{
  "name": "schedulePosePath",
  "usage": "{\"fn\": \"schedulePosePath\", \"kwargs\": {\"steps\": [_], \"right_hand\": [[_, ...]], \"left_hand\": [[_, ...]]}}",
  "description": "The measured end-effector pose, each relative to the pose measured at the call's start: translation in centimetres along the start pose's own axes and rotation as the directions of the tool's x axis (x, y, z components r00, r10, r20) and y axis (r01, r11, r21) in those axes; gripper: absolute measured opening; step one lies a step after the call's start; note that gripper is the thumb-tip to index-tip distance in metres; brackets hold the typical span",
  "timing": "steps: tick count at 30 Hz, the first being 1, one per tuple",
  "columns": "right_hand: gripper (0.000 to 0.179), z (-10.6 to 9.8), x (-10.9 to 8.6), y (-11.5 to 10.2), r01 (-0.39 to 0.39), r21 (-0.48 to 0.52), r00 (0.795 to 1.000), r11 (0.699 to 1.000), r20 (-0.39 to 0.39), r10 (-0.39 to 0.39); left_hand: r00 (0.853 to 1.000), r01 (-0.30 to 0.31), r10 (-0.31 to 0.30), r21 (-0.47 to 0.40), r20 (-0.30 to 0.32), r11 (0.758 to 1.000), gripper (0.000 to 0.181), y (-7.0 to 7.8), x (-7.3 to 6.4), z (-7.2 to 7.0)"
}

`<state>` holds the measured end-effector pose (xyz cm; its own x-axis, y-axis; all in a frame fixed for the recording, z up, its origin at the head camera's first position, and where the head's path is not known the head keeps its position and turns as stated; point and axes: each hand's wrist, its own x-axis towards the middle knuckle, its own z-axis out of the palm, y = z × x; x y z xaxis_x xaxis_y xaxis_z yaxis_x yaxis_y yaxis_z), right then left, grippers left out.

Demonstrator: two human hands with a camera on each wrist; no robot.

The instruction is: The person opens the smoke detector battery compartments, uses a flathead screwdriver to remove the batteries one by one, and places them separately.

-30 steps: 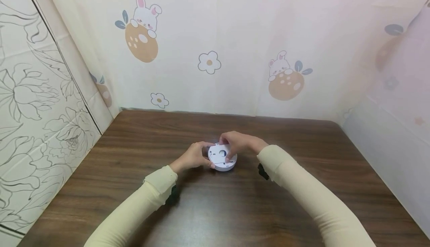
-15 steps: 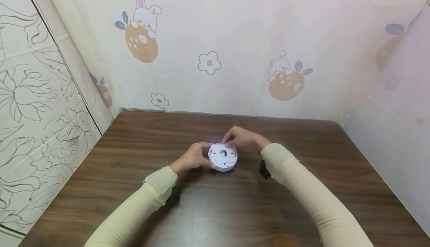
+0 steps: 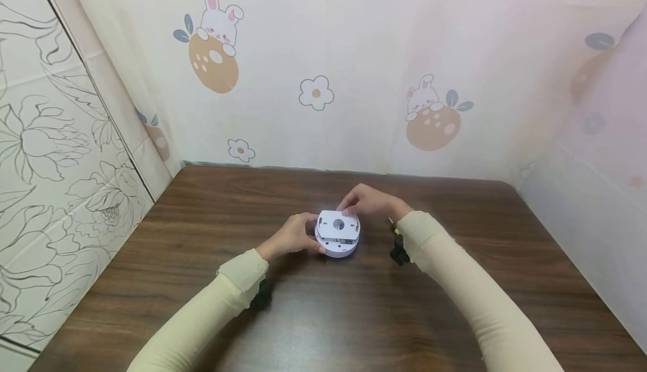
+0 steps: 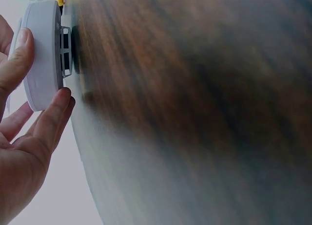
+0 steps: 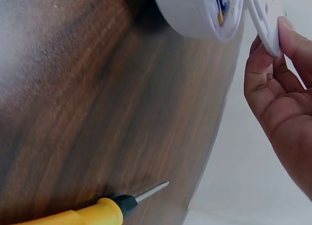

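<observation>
A round white smoke detector lies face down at the middle of the table, its vented side toward the wood. My left hand grips its side, thumb and fingers spread around the rim. Between thumb and fingers my right hand pinches the far edge of the white mounting plate, which has a round hole in its middle. The plate is tilted up off the detector body, leaving a gap on the near side. Inside the body a blue battery shows in the right wrist view.
A yellow-handled screwdriver lies on the brown wooden table, close to my right wrist and partly hidden by it in the head view. Behind the table's far edge hangs a printed curtain, with another patterned sheet on the left.
My right hand has moved from the middle of the plate to its far edge. The plate, flat on the detector half a second ago, is now lifted and uncovers the inside. My left hand keeps its grip.
</observation>
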<state>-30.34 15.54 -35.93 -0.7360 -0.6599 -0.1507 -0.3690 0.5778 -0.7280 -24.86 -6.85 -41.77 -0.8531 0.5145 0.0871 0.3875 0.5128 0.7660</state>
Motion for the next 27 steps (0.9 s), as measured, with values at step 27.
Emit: {"fn": "schedulePosePath", "kwargs": {"steps": [27], "right_hand": [[0.022,-3.8,0.0,6.0,-0.212,0.065,0.96,0.975,-0.175,0.221]], "left_hand": [[0.999,0.03,-0.03,0.016,0.016,0.999,0.076,-0.2,0.0,-0.1]]}}
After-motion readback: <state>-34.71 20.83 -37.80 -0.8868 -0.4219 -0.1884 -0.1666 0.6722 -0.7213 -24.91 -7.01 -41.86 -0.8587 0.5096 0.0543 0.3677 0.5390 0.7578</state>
